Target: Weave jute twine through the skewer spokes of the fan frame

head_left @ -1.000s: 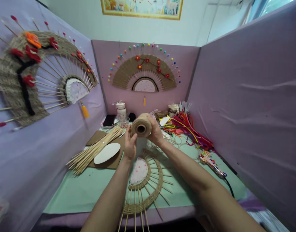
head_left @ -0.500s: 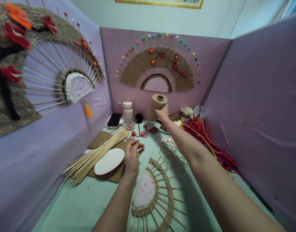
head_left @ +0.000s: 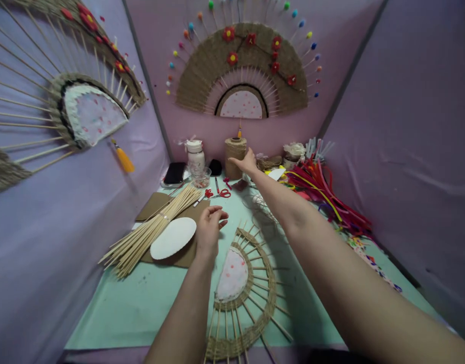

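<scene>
A spool of brown twine (head_left: 235, 159) stands upright at the back of the table. My right hand (head_left: 246, 163) reaches to its right side with thumb and fingers spread apart, the thumb against or just in front of the spool. Over the middle of the table, my left hand (head_left: 212, 227) hovers with its fingers loosely bent and apart; I see nothing in them. Below and to its right lies a half-made fan (head_left: 261, 263) of thin sticks woven with twine, with a white, pink-spotted half-disc (head_left: 232, 275) at its core. Loose twine (head_left: 265, 207) trails beneath my right forearm.
Bundled sticks (head_left: 156, 230) and a white paper plate (head_left: 174, 238) lie on brown cardboard (head_left: 179, 260) at left. Red scissors (head_left: 224, 193), a white bottle (head_left: 195, 154) and a phone (head_left: 175, 173) sit farther back. Red pipe cleaners (head_left: 331, 194) spread at right. A finished fan (head_left: 202, 81) hangs behind.
My right hand has lowered the twine spool from the air onto the table, and its fingers have spread off it. My left hand keeps nearly the same pose. The view has tipped downward.
</scene>
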Motion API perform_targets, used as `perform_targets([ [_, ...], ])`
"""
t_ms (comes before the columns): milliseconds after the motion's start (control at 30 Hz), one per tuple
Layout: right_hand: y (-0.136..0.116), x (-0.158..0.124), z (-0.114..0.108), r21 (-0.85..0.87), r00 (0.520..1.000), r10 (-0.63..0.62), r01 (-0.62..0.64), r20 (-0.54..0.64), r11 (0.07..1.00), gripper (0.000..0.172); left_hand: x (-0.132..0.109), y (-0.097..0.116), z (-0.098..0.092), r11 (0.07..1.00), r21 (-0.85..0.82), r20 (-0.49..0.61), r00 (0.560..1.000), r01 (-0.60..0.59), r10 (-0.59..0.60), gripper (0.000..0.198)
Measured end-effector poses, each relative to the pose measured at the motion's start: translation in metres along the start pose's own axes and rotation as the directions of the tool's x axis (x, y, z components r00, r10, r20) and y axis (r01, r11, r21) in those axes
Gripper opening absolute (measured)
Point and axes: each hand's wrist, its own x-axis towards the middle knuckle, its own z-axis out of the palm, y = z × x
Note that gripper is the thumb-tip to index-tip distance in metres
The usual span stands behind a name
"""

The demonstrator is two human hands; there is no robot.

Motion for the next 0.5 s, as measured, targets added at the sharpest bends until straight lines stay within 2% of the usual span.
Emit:
perform_targets([
  [33,-0.004,-0.009,-0.008,0.000,0.999,0.050,-0.050,-0.010,0.999,0.083,0.002,-0.002,-0.001,0.997,0.073,0.025,0.999,0.035,-0.037,0.021],
  [100,-0.012,-0.036,-0.028,0.019,0.998,0.061,-0.062,0.011,0.998,0.067,0.006,-0.008,-0.006,0.970,0.235,0.082,0.993,0.058,-0.079,0.020],
  [167,-0.019,-0.074,-0.053,0.078,0.992,0.022,-0.032,0.126,0.996,0.043,0.011,-0.013,-0.012,0.911,0.412,0.117,0.991,0.011,-0.065,0.023],
  [200,-0.023,-0.095,-0.066,0.115,0.978,0.001,-0.026,0.210,0.993,0.035,0.012,-0.015,-0.015,0.872,0.488,0.131,0.991,-0.044,-0.023,0.025],
  [267,-0.029,-0.142,-0.092,0.150,0.915,-0.059,-0.002,0.399,0.989,0.023,0.013,-0.017,-0.020,0.776,0.616,0.186,0.982,-0.134,0.022,0.027],
  [333,-0.035,-0.185,-0.112,0.112,0.868,-0.097,0.048,0.488,0.993,0.016,0.010,-0.016,-0.022,0.725,0.665,0.227,0.974,-0.177,0.029,0.028],
  [400,-0.040,-0.218,-0.121,0.017,0.875,-0.117,0.124,0.470,0.992,0.013,0.005,-0.015,-0.020,0.708,0.679,0.226,0.973,-0.193,0.049,0.028],
  [500,-0.043,-0.244,-0.119,-0.142,0.895,-0.169,0.247,0.412,0.959,0.019,-0.001,-0.016,-0.014,0.712,0.676,0.202,0.977,-0.188,0.066,0.028],
])
